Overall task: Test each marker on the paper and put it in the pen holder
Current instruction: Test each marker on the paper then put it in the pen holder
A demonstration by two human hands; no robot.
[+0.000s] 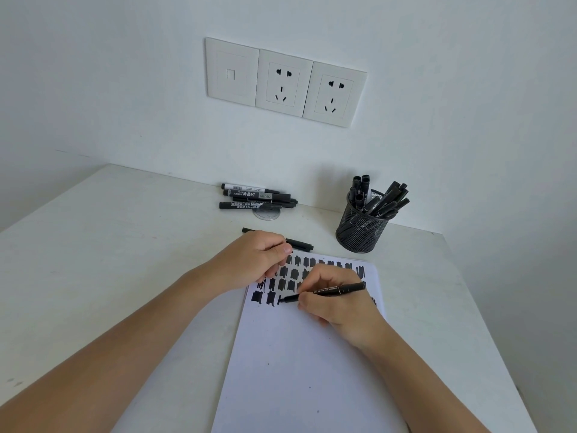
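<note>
- On my feed, far left at the back of the white table (93, 276), a loose pile of black markers (257, 198) lies on its side near the wall, caps pointing right, white labels showing.
- My left hand (259, 260) rests knuckles-up on the top left corner of the paper (296, 370). Its fingers are curled under and the thumb is tucked against them. I can't tell whether they hold anything.
- The left forearm runs in from the lower left, lying low across the table.
- Just behind that hand a single black marker (301, 244) lies flat on the table, both ends poking out past the knuckles.
- The paper is a white sheet angled slightly, with rows of black test swatches (293, 275) across its top.
- My right hand (331, 307) pinches a slim black marker (342, 289), fingers curled round the barrel. The tip points left and touches the paper at the end of the lowest swatch row.
- The right wrist lies on the sheet, forearm coming from the lower right.
- Far right, the black mesh pen holder (360, 232) stands upright just beyond the paper's top right corner, packed with capped black markers (382, 200) leaning outward.
</note>
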